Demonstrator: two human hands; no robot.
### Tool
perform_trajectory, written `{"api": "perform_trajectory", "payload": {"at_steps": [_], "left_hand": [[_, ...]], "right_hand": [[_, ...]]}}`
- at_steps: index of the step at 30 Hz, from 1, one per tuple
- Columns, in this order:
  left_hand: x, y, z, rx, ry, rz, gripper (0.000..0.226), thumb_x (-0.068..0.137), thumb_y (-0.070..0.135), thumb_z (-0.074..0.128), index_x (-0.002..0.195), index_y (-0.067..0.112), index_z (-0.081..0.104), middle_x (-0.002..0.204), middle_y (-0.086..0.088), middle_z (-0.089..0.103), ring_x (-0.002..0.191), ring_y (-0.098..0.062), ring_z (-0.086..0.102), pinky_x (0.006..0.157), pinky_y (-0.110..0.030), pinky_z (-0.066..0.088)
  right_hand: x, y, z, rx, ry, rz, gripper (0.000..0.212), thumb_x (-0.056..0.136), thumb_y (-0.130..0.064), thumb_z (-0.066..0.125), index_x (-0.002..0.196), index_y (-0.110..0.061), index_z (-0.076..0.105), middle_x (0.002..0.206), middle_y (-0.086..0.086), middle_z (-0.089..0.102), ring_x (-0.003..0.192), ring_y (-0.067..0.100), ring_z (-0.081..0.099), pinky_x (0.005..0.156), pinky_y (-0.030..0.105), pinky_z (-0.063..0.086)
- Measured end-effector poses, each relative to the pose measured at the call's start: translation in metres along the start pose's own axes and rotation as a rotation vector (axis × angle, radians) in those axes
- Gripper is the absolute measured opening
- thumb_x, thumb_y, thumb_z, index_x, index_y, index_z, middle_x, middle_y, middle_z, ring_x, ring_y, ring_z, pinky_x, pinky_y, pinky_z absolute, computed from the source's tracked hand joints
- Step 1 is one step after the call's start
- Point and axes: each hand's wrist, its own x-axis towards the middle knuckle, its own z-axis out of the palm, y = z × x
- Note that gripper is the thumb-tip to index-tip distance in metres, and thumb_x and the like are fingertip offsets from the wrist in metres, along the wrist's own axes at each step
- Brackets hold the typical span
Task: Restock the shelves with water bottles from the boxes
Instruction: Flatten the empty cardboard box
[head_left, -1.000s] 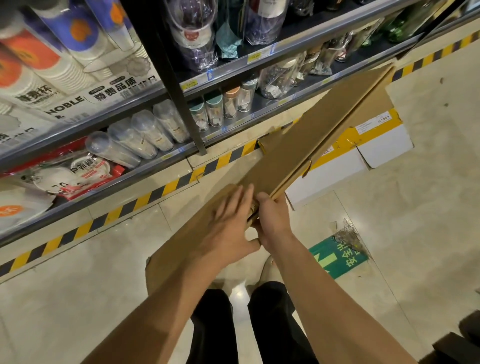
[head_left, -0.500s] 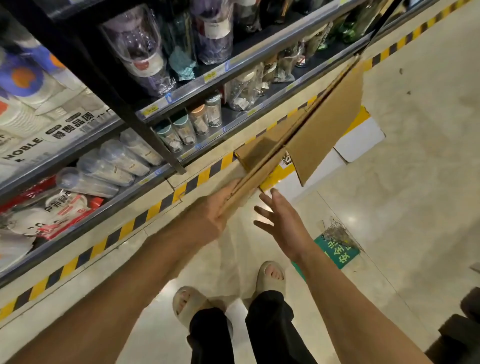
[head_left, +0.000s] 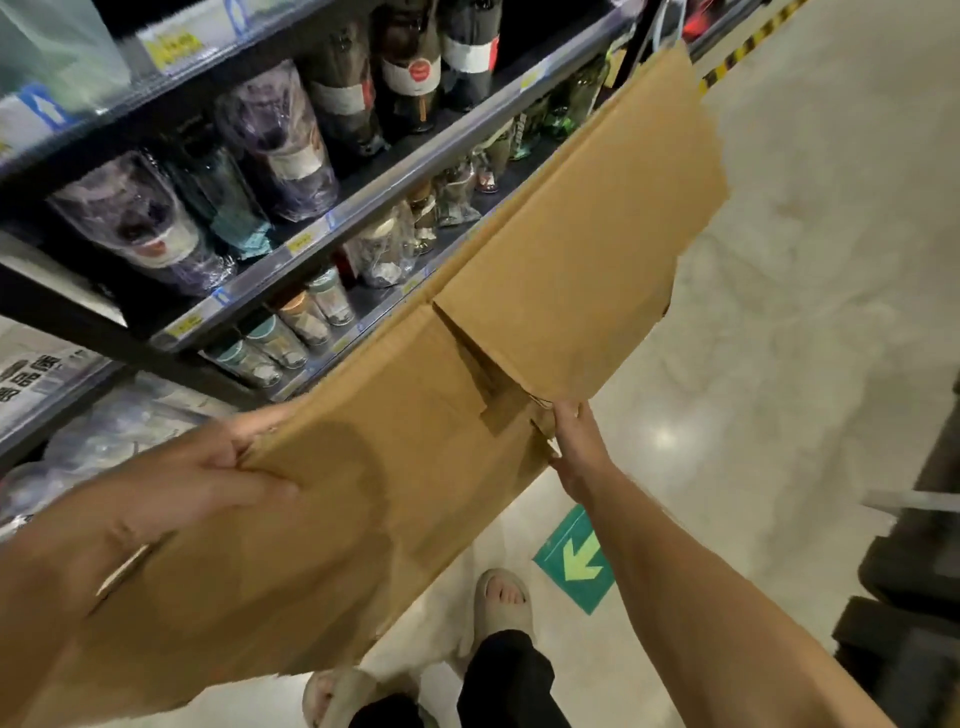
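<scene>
Over the aisle floor (head_left: 810, 270), the flattened box (head_left: 426, 467) hangs tilted: left grip (head_left: 208, 478) clamps its 8 o'clock edge, right grip (head_left: 576, 447) pinches the flap seam, likely holding it flat. Water bottles (head_left: 280, 140) sit shelved at 11 o'clock.

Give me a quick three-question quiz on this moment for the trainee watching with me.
1. True or false: the cardboard box is flattened.
2. Pick one. The left hand: A hangs free; B grips the cardboard box; C holds a bottle.
3. Where does the right hand meet the cardboard box?
Key: 1 true; 2 B; 3 at its lower edge, near the fold.
</scene>
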Motion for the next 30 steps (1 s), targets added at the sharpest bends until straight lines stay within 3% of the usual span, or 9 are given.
{"api": "perform_trajectory", "payload": {"at_steps": [3,6,10,14,17,21,23,28,30], "left_hand": [[0.009,0.019,-0.004,-0.018,0.056,0.042,0.079,0.067,0.011,0.092,0.127,0.054,0.065,0.119,-0.009,0.076,0.102,-0.029,0.076,0.073,-0.032,0.063],[0.025,0.032,-0.005,-0.006,0.078,0.113,0.086,0.060,-0.004,0.090,0.129,0.043,0.068,0.112,-0.012,0.077,0.092,-0.026,0.076,0.071,-0.035,0.064],[0.055,0.046,-0.009,-0.122,0.070,0.066,0.082,0.060,-0.018,0.077,0.125,0.032,0.071,0.109,-0.018,0.076,0.087,-0.033,0.076,0.070,-0.044,0.064],[0.077,0.061,-0.015,-0.216,0.110,0.034,0.078,0.064,-0.019,0.064,0.127,0.028,0.070,0.114,-0.023,0.074,0.086,-0.039,0.076,0.073,-0.056,0.062],[0.099,0.081,-0.018,-0.146,-0.008,0.062,0.089,0.071,-0.024,0.070,0.140,0.030,0.060,0.123,-0.024,0.070,0.098,-0.041,0.074,0.079,-0.060,0.061],[0.134,0.115,-0.011,0.025,-0.072,0.120,0.097,0.061,0.001,0.091,0.144,0.039,0.055,0.129,-0.019,0.069,0.100,-0.031,0.074,0.075,-0.043,0.064],[0.155,0.125,-0.007,0.067,-0.055,0.144,0.095,0.062,0.005,0.086,0.143,0.043,0.054,0.125,-0.013,0.072,0.096,-0.030,0.075,0.068,-0.038,0.063],[0.217,0.139,-0.003,0.131,0.036,0.238,0.065,0.072,0.043,0.089,0.129,0.052,0.059,0.126,0.006,0.073,0.104,-0.021,0.075,0.073,-0.027,0.061],[0.244,0.137,-0.009,0.119,-0.019,0.232,0.054,0.085,0.038,0.084,0.131,0.050,0.058,0.126,0.004,0.073,0.104,-0.022,0.075,0.076,-0.025,0.060]], "right_hand": [[0.008,0.012,-0.025,-0.005,0.044,0.094,0.108,0.077,-0.080,0.061,0.161,-0.026,0.018,0.162,-0.003,0.033,0.147,0.029,0.037,0.118,0.054,0.031],[0.019,0.015,-0.043,0.079,0.082,0.147,0.117,0.073,-0.081,0.062,0.163,-0.026,0.012,0.165,0.001,0.029,0.148,0.031,0.035,0.119,0.059,0.031],[0.033,0.006,-0.056,0.257,-0.008,0.127,0.091,0.075,-0.081,0.056,0.147,-0.026,0.045,0.146,-0.001,0.055,0.126,0.021,0.055,0.103,0.050,0.049],[0.052,-0.014,-0.067,0.352,0.054,0.041,0.077,0.075,-0.070,0.065,0.135,-0.023,0.056,0.133,0.000,0.066,0.121,0.022,0.063,0.107,0.052,0.048],[0.061,-0.029,-0.077,0.420,0.173,-0.035,0.070,0.068,-0.064,0.075,0.119,-0.019,0.061,0.119,0.001,0.074,0.110,0.020,0.070,0.089,0.042,0.059],[0.068,-0.043,-0.093,0.454,0.325,-0.105,0.073,0.062,-0.062,0.082,0.118,-0.020,0.063,0.104,-0.006,0.078,0.092,0.011,0.076,0.075,0.032,0.063],[0.073,-0.047,-0.099,0.456,0.387,-0.113,0.077,0.057,-0.066,0.083,0.118,-0.023,0.064,0.106,-0.006,0.078,0.092,0.012,0.076,0.072,0.029,0.062],[0.096,-0.052,-0.112,0.415,0.560,-0.086,0.073,0.061,-0.071,0.084,0.116,-0.027,0.064,0.112,-0.002,0.075,0.102,0.021,0.071,0.089,0.043,0.058],[0.105,-0.055,-0.113,0.405,0.609,-0.085,0.078,0.055,-0.074,0.084,0.114,-0.027,0.065,0.111,-0.003,0.075,0.102,0.021,0.071,0.090,0.043,0.059]]}}
